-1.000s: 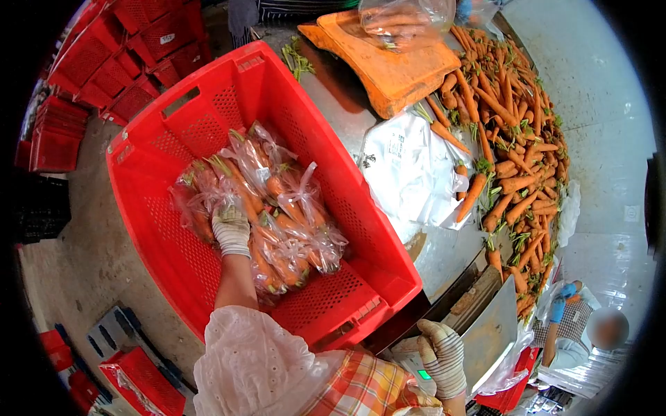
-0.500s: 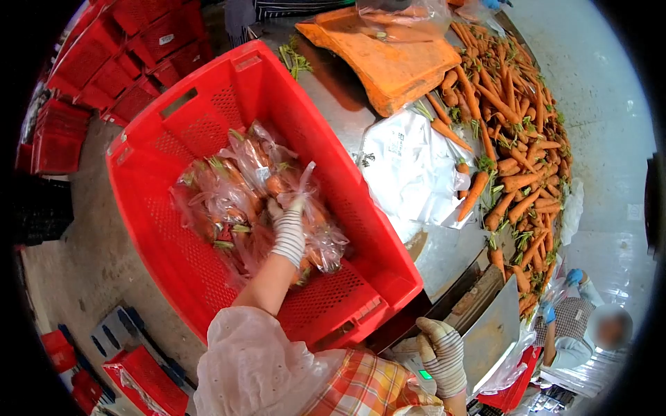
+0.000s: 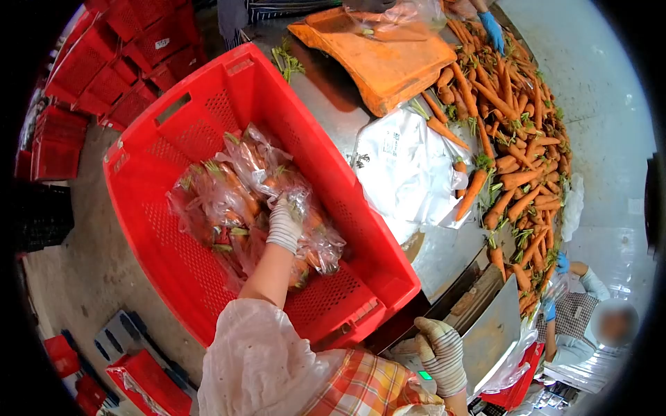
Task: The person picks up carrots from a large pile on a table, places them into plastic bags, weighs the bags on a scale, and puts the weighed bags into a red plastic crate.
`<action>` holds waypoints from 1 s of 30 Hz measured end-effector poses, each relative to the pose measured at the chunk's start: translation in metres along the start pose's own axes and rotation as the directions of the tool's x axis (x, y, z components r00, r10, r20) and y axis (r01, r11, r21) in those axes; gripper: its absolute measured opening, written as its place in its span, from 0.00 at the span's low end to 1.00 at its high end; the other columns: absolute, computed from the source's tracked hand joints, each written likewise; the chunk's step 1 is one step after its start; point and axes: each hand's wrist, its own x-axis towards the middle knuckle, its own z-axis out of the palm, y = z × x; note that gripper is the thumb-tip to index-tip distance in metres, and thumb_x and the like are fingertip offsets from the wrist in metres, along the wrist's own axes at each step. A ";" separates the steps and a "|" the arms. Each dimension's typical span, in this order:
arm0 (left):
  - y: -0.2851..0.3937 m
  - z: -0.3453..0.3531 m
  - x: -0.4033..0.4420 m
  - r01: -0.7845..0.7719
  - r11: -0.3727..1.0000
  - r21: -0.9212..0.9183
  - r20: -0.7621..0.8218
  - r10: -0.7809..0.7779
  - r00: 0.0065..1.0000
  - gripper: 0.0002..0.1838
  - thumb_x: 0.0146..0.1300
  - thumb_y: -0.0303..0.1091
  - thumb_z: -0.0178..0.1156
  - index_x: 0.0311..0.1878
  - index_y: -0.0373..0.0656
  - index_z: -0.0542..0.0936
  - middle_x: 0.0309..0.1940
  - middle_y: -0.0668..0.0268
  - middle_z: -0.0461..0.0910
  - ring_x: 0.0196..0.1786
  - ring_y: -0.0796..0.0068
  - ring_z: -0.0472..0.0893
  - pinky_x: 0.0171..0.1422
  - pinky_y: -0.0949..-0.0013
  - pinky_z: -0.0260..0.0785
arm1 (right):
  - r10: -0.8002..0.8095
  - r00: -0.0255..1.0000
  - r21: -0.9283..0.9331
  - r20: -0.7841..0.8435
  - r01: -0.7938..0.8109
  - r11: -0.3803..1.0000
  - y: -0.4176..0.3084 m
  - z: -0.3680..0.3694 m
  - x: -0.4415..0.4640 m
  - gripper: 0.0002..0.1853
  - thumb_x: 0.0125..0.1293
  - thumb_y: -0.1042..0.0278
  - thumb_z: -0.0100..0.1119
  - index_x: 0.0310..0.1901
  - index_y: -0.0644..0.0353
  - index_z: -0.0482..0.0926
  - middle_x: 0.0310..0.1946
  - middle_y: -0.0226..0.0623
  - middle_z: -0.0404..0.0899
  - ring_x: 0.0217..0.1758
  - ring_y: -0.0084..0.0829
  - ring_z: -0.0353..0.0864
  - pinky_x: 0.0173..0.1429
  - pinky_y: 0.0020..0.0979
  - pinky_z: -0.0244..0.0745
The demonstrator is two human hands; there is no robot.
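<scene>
My left hand, in a white and grey striped glove, reaches into a large red crate. Its fingers are closed on the clear plastic of a bag of carrots, and the fingertips are partly hidden by the film. Several similar bags, with green stem ends showing, lie heaped around it. At the lower right, my right hand, in a matching glove, is beside a metal panel. Its fingers are loosely bent with the thumb slightly apart, and nothing shows in them.
Loose carrots are piled along the metal table. An orange tray and white plastic bags lie beside the crate. Red crates are stacked at upper left. A co-worker stands at lower right; another person's blue-gloved hand touches the pile.
My left hand has shifted slightly, and the plastic tail that stood up at its fingers no longer sticks out. A co-worker's blue-gloved hand has come onto the carrots at the top. My right hand stays put.
</scene>
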 end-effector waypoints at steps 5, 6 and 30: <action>0.005 -0.046 0.076 -0.402 0.897 0.185 0.079 0.394 0.916 0.21 0.58 0.38 0.57 0.54 0.40 0.72 0.50 0.60 0.75 0.49 0.65 0.74 0.57 0.64 0.64 | -0.048 0.999 -0.014 -0.017 0.048 0.999 -0.001 0.003 0.004 0.14 0.53 0.76 0.56 0.43 0.64 0.78 0.31 0.44 0.79 0.33 0.40 0.79 0.40 0.34 0.74; 0.014 -0.042 0.083 -0.557 0.734 0.387 -0.039 0.617 0.786 0.23 0.55 0.31 0.58 0.54 0.37 0.70 0.46 0.57 0.76 0.44 0.63 0.75 0.54 0.63 0.66 | -0.088 0.995 -0.025 -0.035 0.087 0.996 -0.001 0.001 0.006 0.14 0.52 0.76 0.56 0.43 0.64 0.78 0.31 0.44 0.79 0.33 0.41 0.79 0.40 0.34 0.74; 0.057 -0.031 0.060 -0.295 -0.520 0.801 0.587 0.779 0.221 0.41 0.58 0.51 0.54 0.69 0.38 0.53 0.67 0.46 0.55 0.69 0.48 0.54 0.73 0.46 0.40 | 0.030 0.995 0.054 0.092 -0.035 0.998 -0.009 0.011 0.007 0.15 0.54 0.77 0.56 0.46 0.65 0.77 0.36 0.46 0.79 0.38 0.40 0.80 0.44 0.32 0.74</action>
